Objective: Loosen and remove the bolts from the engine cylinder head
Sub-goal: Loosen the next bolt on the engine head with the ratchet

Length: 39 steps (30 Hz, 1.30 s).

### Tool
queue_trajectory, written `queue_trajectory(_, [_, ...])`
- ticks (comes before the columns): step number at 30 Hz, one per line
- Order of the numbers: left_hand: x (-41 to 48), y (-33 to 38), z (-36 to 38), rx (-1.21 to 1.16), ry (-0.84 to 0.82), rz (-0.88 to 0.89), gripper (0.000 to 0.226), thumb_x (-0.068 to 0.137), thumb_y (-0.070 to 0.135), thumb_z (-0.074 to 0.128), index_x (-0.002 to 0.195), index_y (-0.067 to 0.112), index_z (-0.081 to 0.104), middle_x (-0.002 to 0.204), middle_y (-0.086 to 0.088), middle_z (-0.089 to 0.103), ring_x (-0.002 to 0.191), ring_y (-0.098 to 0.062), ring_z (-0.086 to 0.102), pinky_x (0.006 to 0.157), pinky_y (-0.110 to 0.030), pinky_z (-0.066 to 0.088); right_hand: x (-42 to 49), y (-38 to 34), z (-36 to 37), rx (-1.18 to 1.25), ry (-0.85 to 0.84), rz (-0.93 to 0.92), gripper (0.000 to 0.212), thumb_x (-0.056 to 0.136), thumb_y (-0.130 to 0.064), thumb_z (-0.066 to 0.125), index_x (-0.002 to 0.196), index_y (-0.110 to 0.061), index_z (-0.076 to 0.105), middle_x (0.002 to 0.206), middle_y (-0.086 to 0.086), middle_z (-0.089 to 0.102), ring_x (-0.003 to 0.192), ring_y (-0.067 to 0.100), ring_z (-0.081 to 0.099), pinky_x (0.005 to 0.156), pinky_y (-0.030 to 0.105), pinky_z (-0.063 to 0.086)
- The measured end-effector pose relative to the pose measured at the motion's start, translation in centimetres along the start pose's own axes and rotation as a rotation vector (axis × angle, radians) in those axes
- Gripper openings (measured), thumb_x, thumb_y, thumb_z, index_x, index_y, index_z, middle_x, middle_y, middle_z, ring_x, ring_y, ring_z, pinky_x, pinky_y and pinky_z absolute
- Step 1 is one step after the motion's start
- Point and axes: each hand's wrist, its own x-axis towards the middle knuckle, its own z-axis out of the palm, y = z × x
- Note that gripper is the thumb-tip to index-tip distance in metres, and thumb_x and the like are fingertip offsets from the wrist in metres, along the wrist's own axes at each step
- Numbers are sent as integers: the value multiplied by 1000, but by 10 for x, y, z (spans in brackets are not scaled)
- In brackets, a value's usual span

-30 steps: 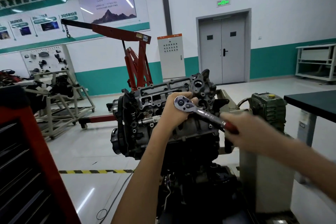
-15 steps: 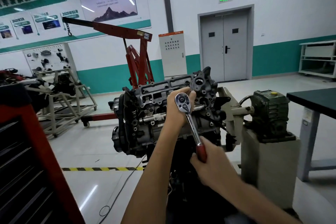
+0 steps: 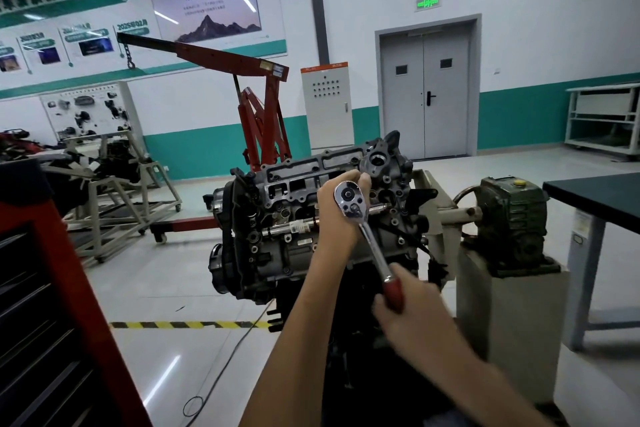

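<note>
The engine [image 3: 277, 253] hangs on its stand straight ahead of you, its long axis running left to right, and it lies just beyond your fingers. Its cylinder head [image 3: 304, 180] is turned so that the open top face looks toward you and slightly up, its length rising a little toward the right. The green gearbox [image 3: 512, 215] of the stand sits to the right of your right fingers, apart from them. The ratchet wrench [image 3: 369, 239] lies across the front of the cylinder head on a slant: its chrome head points up and left, and its red grip points down and right toward you. Your left hand [image 3: 334, 218] is at the head end, with the fingers curled round behind the chrome head and the fingertips [image 3: 363, 180] showing just above it. Your right hand [image 3: 412, 319] is blurred, but its fingers are wrapped round the red grip at the low end. The bolt beneath the ratchet head is hidden by the tool and your left fingers.
</note>
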Motion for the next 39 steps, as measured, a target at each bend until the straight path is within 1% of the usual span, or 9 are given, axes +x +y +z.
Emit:
queue_trajectory(5, [-1,-2,-8,8,-69,31,41,95,7,55,56,4,43,50,9,31,45,-2,29,47,-14,24,-2,-8,21,193,-42,-33,28,80,-8,58,67,-26,41,52,-5,44,39,5,47,39,9,32])
queue_trajectory(9, [6,-3,-30,56,-300,53,47,94,7,58,52,16,36,50,7,32,47,-3,29,48,-17,24,33,13,-56,-284,-206,-217,11,82,-17,58,82,-25,50,60,-6,51,45,3,50,43,15,42])
queue_trajectory(13, [7,0,-23,61,-304,14,48,94,10,57,53,18,34,47,12,30,48,-4,27,50,-24,25,72,9,-109,-734,-59,-356,13,85,-29,55,95,-24,50,61,-13,46,55,4,49,52,17,38])
queue_trajectory(19, [0,-5,-5,-7,-40,18,49,95,8,55,52,20,35,45,13,32,45,-3,29,47,-20,24,11,11,-28,-255,4,-53,14,83,-23,59,91,-24,47,67,3,57,57,19,57,58,30,50])
queue_trajectory(24, [1,-2,-2,26,-7,13,43,94,7,55,55,12,40,49,12,31,46,-3,29,47,-16,24,-10,-12,36,236,-47,17,20,84,-16,59,78,-26,42,60,3,50,43,10,48,45,21,43])
queue_trajectory(27, [4,-3,-16,20,-185,29,45,94,8,57,54,16,38,49,9,31,46,-2,28,48,-17,24,1,1,3,81,-114,-48,21,83,-16,58,77,-28,42,63,1,50,44,5,49,47,16,42])
queue_trajectory(33, [10,0,-30,75,-381,41,49,93,8,58,52,20,33,52,8,30,49,-3,27,51,-21,24,65,10,-109,-722,-131,-367,21,85,-31,54,104,-27,47,65,-12,48,59,3,54,60,23,53])
queue_trajectory(36, [4,-2,-17,23,-233,32,49,94,6,57,52,17,34,49,7,29,48,-6,27,51,-27,24,60,15,-99,-667,-106,-319,18,86,-27,55,103,-23,49,66,-11,50,56,1,52,55,20,50])
queue_trajectory(39, [1,-4,-6,-18,-73,10,46,94,5,55,52,14,40,47,7,34,46,-5,29,49,-29,26,21,16,-50,-307,-67,-134,15,81,-20,60,92,-24,51,65,-1,58,52,13,56,54,26,51])
